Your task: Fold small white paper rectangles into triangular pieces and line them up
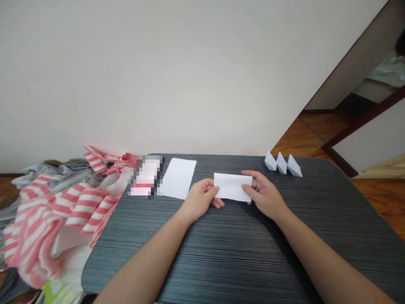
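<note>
Paper sits pinched by my left hand and right hand, apparently mid-fold; I judge the next move needs aligned edges.

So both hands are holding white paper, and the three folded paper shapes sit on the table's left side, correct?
Not quite: the head view shows the three folded paper shapes on the right side of the table. The left hand and right hand do hold white paper.

Oblong white paper above the dark table
</note>
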